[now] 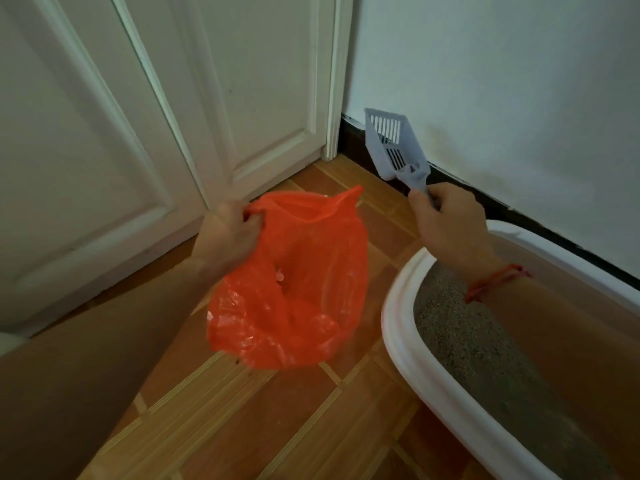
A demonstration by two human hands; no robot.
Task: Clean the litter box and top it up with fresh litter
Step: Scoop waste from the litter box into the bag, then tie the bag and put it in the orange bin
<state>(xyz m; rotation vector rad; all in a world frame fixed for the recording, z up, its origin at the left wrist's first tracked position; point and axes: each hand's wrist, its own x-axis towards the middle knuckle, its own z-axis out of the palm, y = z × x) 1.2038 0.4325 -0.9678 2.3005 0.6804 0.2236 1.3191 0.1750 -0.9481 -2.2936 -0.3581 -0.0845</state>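
Observation:
My left hand (227, 233) grips the rim of an orange plastic bag (294, 289), holding it open above the floor; a few pale clumps lie inside it. My right hand (446, 220) holds the handle of a pale blue slotted litter scoop (389, 140), raised with its blade pointing up and away, beyond the bag's far right. The scoop looks empty. A white litter box (398, 317) stands at the lower right, filled with grey litter (460, 337); my right forearm crosses over it and hides part of it.
White panelled doors (145, 140) fill the left and centre. A white wall (502, 98) with a dark skirting board (353, 143) runs behind the litter box. The floor (277, 420) is brown tile with pale strips.

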